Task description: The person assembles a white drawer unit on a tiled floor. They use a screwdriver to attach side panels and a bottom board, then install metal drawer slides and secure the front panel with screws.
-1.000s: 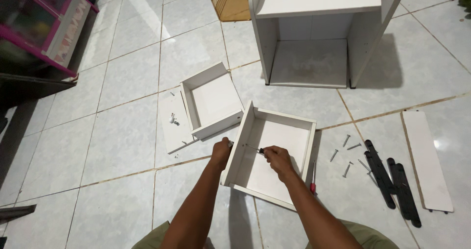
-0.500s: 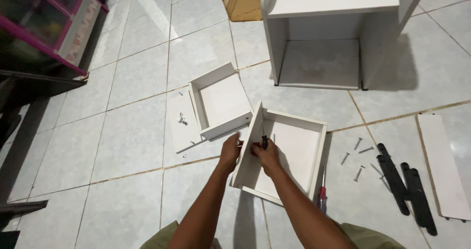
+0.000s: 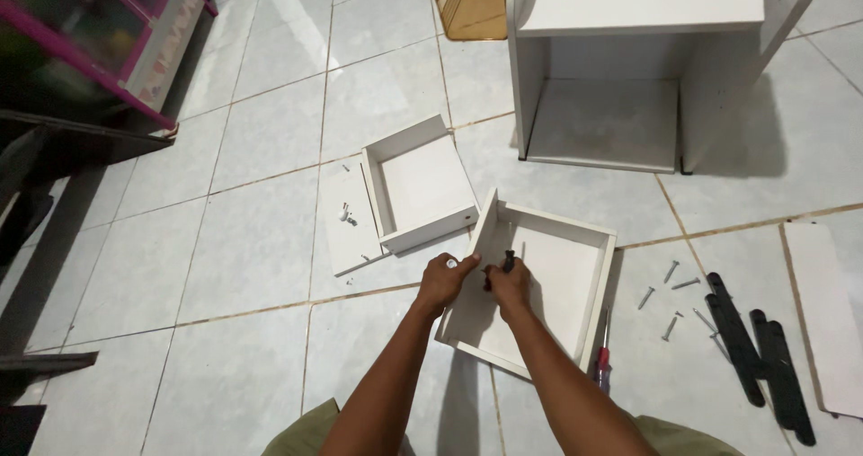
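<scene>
A white open drawer box [image 3: 584, 267] lies on the tiled floor in front of me. My left hand [image 3: 443, 283] pinches the top edge of its raised left wall from the outside. Just inside that wall, my right hand [image 3: 510, 285] is closed around a small dark part [image 3: 508, 260] held against the panel. What that part is, I cannot tell. The two hands nearly touch across the wall.
A second white drawer [image 3: 422, 186] rests on a flat panel [image 3: 346, 231] to the left. A white cabinet [image 3: 629, 25] stands behind. Loose screws [image 3: 670, 287], black rails [image 3: 755, 348], a red-handled screwdriver [image 3: 602, 363] and a white board [image 3: 827, 303] lie at the right. A pink-framed rack [image 3: 117, 43] is far left.
My right hand has moved left to the drawer's left wall, close to my left hand. The left wall now stands more upright between them.
</scene>
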